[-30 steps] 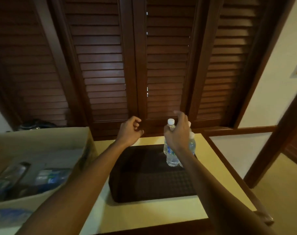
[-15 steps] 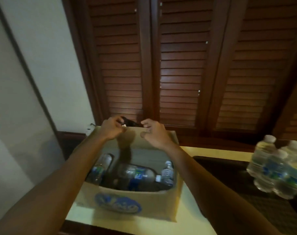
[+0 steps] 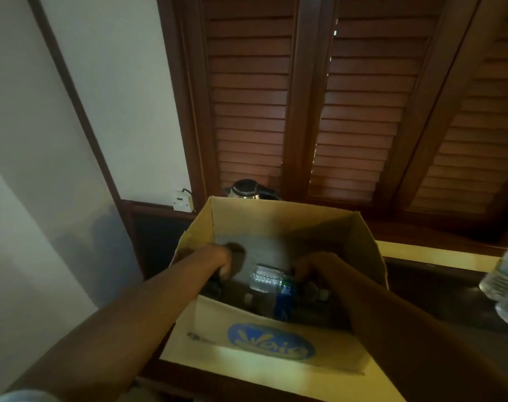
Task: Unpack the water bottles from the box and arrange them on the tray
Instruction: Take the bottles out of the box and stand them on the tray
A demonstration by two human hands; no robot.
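- An open brown cardboard box [image 3: 279, 348] with a blue oval logo on its near wall sits in the lower centre of the frame, on a pale yellow tabletop [image 3: 438, 253] whose bare surface shows to the box's right
- Both forearms reach in over the near wall of the box from the bottom corners of the frame
- The left hand [image 3: 222, 261] is inside the left part of the box, fingers curled downward; it is too dark there to tell whether it has hold of anything
- The right hand [image 3: 311, 269] is inside the right-centre part of the box, fingers bent down at the blue-labelled end of a bottle; whether they are actually closed round it cannot be told
- A clear ribbed plastic water bottle with a blue label [image 3: 268, 281] lies on its side in the box, between the two hands, its ribbed clear end towards the left hand and apart from it, its labelled end touching or just under the right hand
- Other dark shapes lie lower in the box, too dim to make out
- At the right edge of the frame, blurred clear plastic bottles [image 3: 507, 285] stand above a dark tray [image 3: 427, 288] that lies just right of the box
- A steel kettle with a black lid [image 3: 244, 190] stands behind the box's far wall, in front of brown wooden louvred shutters [image 3: 360, 111] filling the upper centre and right
- A white wall socket [image 3: 181, 200] sits left of the kettle on the pale wall [image 3: 72, 111]
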